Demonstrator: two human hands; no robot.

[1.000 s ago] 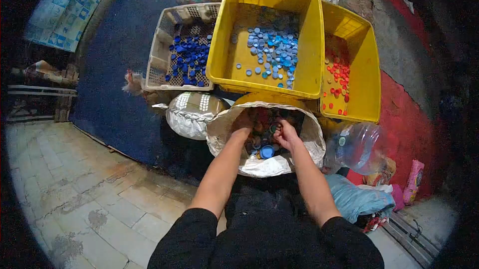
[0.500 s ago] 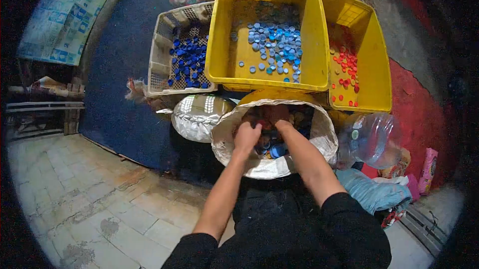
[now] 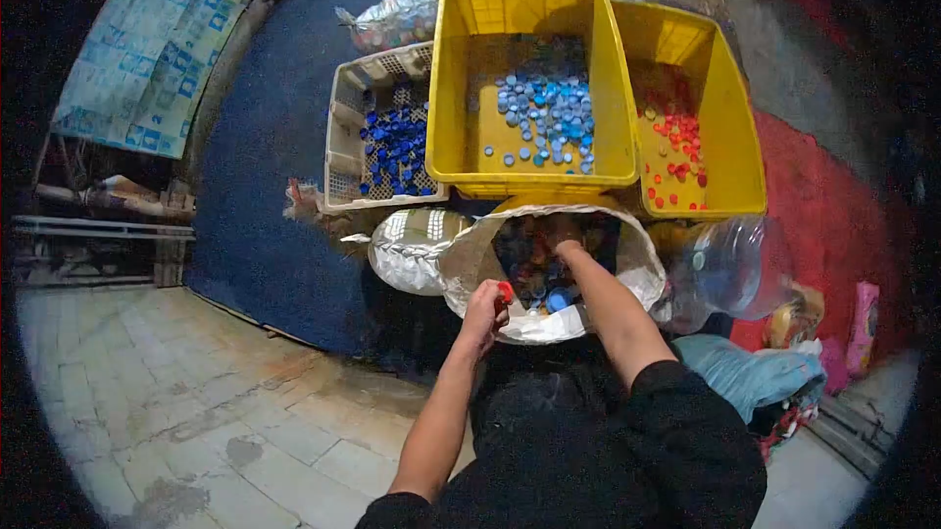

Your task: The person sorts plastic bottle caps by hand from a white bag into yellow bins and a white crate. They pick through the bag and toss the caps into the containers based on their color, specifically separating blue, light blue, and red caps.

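A white woven sack (image 3: pixel 461 269) stands open in front of me, with bottle caps of mixed colours inside; a larger blue cap (image 3: pixel 559 300) lies near its front side. My left hand (image 3: pixel 482 313) is over the sack's near left rim, its fingers closed on a red bottle cap (image 3: pixel 505 292). My right hand (image 3: pixel 562 237) reaches down into the sack among the caps, and its fingers are hidden in shadow there.
Behind the sack are a large yellow crate (image 3: pixel 534 180) with light blue caps, another yellow crate (image 3: pixel 740 161) with red caps, and a white perforated basket (image 3: pixel 343 161) with dark blue caps. A clear plastic jug (image 3: pixel 740 269) lies right, a tied sack (image 3: pixel 412 259) left.
My left hand has come up out of the sack toward its near left rim with a red cap. My right hand stays inside. The whole view has shifted slightly.
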